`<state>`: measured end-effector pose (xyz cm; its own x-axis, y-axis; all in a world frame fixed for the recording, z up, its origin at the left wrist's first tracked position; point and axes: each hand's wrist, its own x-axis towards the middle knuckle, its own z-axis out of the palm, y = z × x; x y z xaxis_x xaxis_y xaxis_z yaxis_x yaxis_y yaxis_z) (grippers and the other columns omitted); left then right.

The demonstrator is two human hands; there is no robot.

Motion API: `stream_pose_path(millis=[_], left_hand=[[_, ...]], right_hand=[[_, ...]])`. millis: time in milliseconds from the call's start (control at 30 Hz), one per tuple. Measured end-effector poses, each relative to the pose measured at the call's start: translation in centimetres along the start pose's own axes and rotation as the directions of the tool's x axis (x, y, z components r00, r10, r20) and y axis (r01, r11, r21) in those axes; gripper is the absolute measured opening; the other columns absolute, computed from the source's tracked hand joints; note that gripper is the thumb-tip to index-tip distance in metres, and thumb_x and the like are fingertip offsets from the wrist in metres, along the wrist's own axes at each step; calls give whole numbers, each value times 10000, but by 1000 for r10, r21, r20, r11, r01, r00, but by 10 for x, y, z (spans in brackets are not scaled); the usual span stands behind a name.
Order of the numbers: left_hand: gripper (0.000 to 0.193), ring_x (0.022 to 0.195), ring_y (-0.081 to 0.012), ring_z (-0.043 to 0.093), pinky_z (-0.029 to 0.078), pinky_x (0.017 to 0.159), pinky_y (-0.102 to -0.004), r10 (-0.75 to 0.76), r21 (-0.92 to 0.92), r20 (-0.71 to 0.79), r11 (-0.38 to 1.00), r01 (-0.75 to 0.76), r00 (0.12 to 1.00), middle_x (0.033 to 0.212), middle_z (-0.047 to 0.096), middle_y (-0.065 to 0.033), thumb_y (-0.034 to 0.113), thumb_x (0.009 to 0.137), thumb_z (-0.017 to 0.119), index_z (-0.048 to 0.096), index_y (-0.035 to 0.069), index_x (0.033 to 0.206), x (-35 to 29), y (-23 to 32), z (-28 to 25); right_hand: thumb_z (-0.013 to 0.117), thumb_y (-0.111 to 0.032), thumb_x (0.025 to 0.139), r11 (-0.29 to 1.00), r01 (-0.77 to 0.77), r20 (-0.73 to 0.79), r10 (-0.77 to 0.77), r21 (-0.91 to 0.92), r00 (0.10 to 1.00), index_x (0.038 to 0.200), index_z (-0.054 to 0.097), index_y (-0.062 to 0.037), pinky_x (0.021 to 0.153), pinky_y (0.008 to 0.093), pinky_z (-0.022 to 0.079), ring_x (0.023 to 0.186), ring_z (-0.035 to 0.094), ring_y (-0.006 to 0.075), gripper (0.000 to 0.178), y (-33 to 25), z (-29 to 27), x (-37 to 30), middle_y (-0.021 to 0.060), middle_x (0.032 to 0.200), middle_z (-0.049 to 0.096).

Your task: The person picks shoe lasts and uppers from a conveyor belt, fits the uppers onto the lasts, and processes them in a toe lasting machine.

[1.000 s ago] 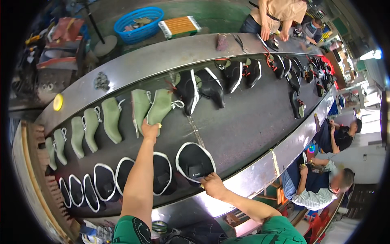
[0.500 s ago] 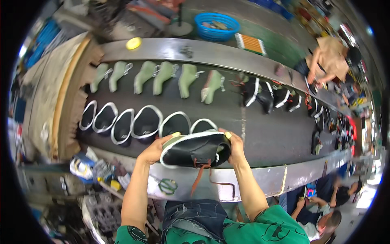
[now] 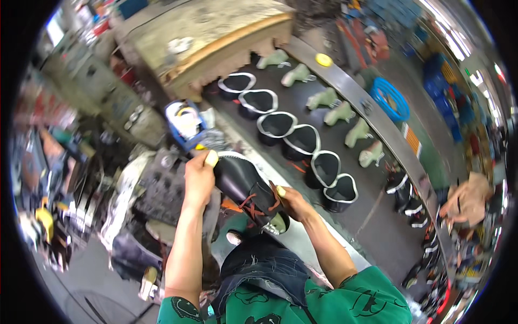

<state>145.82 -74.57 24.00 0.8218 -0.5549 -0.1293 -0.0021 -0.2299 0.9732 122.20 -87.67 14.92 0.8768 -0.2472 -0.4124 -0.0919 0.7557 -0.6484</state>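
Note:
Between my two hands hangs a black shoe point(image 3: 237, 175) with red-orange laces and a white stitched edge round its sole side. A pale green last shows in its opening, at the end towards me. My left hand point(image 3: 198, 181) grips the toe end, thumb on top. Closed round the other end, near the laces, is my right hand point(image 3: 294, 203). Yellow covers are on the thumbs. Beyond the shoe, several black shoe pieces with white rims point(image 3: 276, 125) stand in a row on a dark conveyor belt point(image 3: 372, 208).
Several green shoe lasts point(image 3: 324, 99) lie along the belt's far side. A large box-like machine point(image 3: 216, 40) with a fringed opening spans the belt's end. To my left stands a grimy machine point(image 3: 162, 189). A co-worker point(image 3: 469, 200) works across the belt, near black shoes point(image 3: 413, 208).
My view has swung to the left, towards the machines. The shoe has gone from over the belt's near edge to beside the left machine, its toe now pointing away; both hands still hold it.

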Motion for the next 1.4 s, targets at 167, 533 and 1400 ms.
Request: stream_pose_path(millis=[167,533,1400], left_hand=[[314,763,-231,586,460,736,-392,200,494,-295,869,-30,935,787,648,-135,229,962,494,596,-67,992,-33,34,-103],[530,720,-203,659,551,649,-312,-152,-752,-519,549,-365,841,806,671,-105,542,962,420,618,57,885,-135,-15,-348],[267,783,-141,657,534,681,-245,-200,-507,-766,772,-383,611,964,674,-97,205,979,499,592,-24,1079,-171,-121,-414]], right_hand=[[556,-184,970,906,226,21,-234,-359,972,935,557,-40,678,230,417,754,467,58,148,50,144,72,-28,811,538],[553,-243,962,868,133,392,76,-479,917,848,537,-47,454,218,385,515,465,58,227,136,367,106,-22,637,498],[496,-161,980,963,97,168,-55,-251,984,832,570,-29,566,236,428,626,500,61,212,250,488,158,3,722,567]])
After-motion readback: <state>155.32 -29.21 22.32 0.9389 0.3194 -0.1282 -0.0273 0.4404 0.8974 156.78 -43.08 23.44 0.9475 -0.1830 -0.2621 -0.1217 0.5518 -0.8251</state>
